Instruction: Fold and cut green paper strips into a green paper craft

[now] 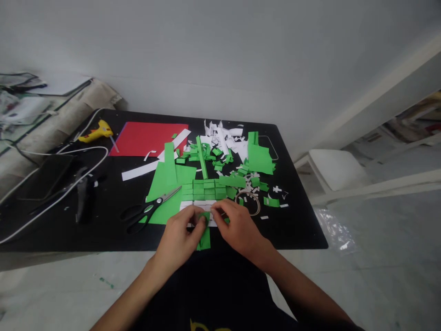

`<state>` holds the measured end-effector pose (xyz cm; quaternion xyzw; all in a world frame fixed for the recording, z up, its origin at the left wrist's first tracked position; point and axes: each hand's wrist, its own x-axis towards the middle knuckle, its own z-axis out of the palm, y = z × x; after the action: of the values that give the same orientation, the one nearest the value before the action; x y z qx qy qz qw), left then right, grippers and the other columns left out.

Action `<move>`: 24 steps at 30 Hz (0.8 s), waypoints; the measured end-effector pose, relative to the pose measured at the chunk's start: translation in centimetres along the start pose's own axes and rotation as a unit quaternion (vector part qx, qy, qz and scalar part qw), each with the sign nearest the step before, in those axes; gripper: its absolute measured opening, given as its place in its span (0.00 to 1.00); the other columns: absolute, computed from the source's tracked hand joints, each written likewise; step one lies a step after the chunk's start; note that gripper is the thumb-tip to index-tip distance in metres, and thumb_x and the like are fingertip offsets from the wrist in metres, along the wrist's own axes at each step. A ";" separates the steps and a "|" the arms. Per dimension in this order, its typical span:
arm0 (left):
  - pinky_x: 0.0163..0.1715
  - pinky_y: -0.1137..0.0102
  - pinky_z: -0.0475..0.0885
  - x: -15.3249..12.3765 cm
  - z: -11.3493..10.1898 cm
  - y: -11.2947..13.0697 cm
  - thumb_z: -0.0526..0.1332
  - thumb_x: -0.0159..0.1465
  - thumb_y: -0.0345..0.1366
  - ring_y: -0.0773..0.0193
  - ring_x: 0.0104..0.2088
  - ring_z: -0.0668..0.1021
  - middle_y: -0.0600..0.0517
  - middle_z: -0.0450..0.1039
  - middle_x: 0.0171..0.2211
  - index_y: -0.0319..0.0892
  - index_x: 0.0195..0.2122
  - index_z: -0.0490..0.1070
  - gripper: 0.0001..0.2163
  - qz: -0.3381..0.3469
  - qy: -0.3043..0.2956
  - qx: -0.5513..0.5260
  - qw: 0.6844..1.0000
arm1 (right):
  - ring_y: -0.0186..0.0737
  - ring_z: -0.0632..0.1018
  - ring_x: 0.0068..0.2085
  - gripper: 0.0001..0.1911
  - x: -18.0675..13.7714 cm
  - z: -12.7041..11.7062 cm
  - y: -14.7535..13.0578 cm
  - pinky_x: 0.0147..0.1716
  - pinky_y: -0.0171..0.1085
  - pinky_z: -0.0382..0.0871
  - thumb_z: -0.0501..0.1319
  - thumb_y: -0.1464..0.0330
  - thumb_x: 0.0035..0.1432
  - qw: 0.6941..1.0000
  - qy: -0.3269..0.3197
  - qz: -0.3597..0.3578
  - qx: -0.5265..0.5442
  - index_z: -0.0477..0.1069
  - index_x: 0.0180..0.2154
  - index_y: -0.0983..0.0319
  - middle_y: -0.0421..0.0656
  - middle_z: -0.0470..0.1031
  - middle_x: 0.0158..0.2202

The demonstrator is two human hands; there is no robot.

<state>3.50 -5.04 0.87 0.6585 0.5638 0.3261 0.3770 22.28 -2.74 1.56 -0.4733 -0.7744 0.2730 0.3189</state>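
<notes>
Near the table's front edge, my left hand (184, 230) pinches a green paper strip (205, 239) between thumb and fingers; its lower end hangs toward the edge. Close on the right, my right hand (237, 225) has its fingertips pressed together beside the strip's top. What those fingertips hold is too small to make out. Just beyond both hands lies a panel of green paper pieces (203, 189) in rows, with white paper pieces (198, 203) along its near side. Scissors (148, 209) with black handles lie left of my left hand, partly on a green sheet (156, 184).
A coil of thin cord (257, 202) sits right of my right hand. Green and white scraps (223, 138) heap behind the panel. Farther left are a red sheet (148, 138), a yellow glue gun (96, 132), a black tool (81, 195) and a white cable (74, 184). A white stool (330, 168) stands right.
</notes>
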 end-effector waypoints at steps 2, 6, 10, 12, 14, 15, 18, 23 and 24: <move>0.25 0.73 0.65 0.0 -0.2 -0.3 0.58 0.69 0.40 0.65 0.28 0.73 0.55 0.70 0.28 0.43 0.37 0.74 0.09 -0.029 -0.003 -0.026 0.999 | 0.44 0.81 0.37 0.06 0.3 -0.7 1.1 0.39 0.42 0.76 0.58 0.72 0.69 0.998 0.049 0.019 -0.020 0.75 0.40 0.61 0.46 0.81 0.37; 0.23 0.74 0.62 0.1 -0.4 -0.6 0.60 0.68 0.44 0.66 0.26 0.69 0.57 0.63 0.25 0.43 0.38 0.75 0.10 -0.056 -0.001 -0.090 0.994 | 0.51 0.81 0.44 0.10 0.6 -2.2 3.3 0.44 0.49 0.78 0.56 0.73 0.68 0.976 0.183 0.044 -0.106 0.77 0.43 0.60 0.51 0.80 0.44; 0.23 0.74 0.62 0.1 -0.3 -0.4 0.63 0.66 0.43 0.67 0.25 0.68 0.57 0.62 0.25 0.42 0.41 0.75 0.10 -0.065 0.017 -0.143 0.987 | 0.50 0.82 0.45 0.08 0.3 -2.3 2.9 0.47 0.50 0.78 0.60 0.70 0.66 0.983 0.170 0.058 -0.023 0.79 0.39 0.58 0.48 0.82 0.41; 0.25 0.74 0.64 0.2 -0.1 -0.2 0.65 0.64 0.41 0.68 0.26 0.69 0.57 0.63 0.27 0.43 0.41 0.73 0.09 -0.058 0.039 -0.171 0.983 | 0.47 0.84 0.40 0.08 0.0 -1.6 1.8 0.43 0.46 0.80 0.62 0.66 0.67 0.984 0.096 0.113 0.102 0.79 0.42 0.59 0.46 0.84 0.38; 0.27 0.74 0.65 0.2 0.0 -0.2 0.66 0.64 0.40 0.68 0.27 0.69 0.58 0.64 0.28 0.43 0.38 0.69 0.08 -0.044 0.061 -0.193 0.978 | 0.44 0.85 0.36 0.10 -0.2 -0.7 0.6 0.39 0.42 0.81 0.63 0.63 0.67 0.956 0.015 0.170 0.240 0.79 0.43 0.61 0.45 0.84 0.35; 0.27 0.75 0.64 0.2 0.1 -0.3 0.66 0.64 0.39 0.69 0.27 0.68 0.58 0.63 0.28 0.44 0.36 0.67 0.08 -0.039 0.069 -0.196 0.977 | 0.42 0.85 0.34 0.10 -0.3 -0.3 0.1 0.37 0.41 0.81 0.64 0.61 0.66 0.938 -0.021 0.188 0.290 0.79 0.41 0.61 0.43 0.84 0.34; 0.26 0.75 0.63 0.1 0.1 -0.6 0.65 0.66 0.38 0.69 0.26 0.66 0.59 0.61 0.27 0.44 0.33 0.64 0.10 -0.035 0.051 -0.184 0.981 | 0.38 0.82 0.30 0.11 -0.4 0.8 -0.7 0.34 0.37 0.79 0.68 0.59 0.62 0.905 -0.072 0.209 0.364 0.78 0.36 0.61 0.40 0.81 0.30; 0.32 0.72 0.71 -0.3 0.0 -0.5 0.65 0.66 0.38 0.66 0.33 0.73 0.54 0.68 0.35 0.44 0.36 0.67 0.07 -0.016 0.015 -0.192 0.981 | 0.38 0.81 0.29 0.10 -0.4 1.4 -0.9 0.32 0.37 0.78 0.68 0.61 0.61 0.900 -0.035 0.215 0.376 0.78 0.35 0.62 0.39 0.79 0.27; 0.33 0.72 0.72 -0.4 -0.1 -0.5 0.65 0.67 0.38 0.65 0.35 0.74 0.53 0.69 0.36 0.44 0.37 0.68 0.07 -0.010 0.010 -0.200 0.980 | 0.38 0.81 0.29 0.10 -0.4 1.4 -0.9 0.32 0.37 0.78 0.68 0.61 0.61 0.900 -0.034 0.217 0.377 0.78 0.35 0.62 0.39 0.79 0.27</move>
<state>3.16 -5.43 0.51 0.5609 0.4975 0.4350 0.4986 20.90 -3.64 1.22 -0.4641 -0.5020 0.6230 0.3800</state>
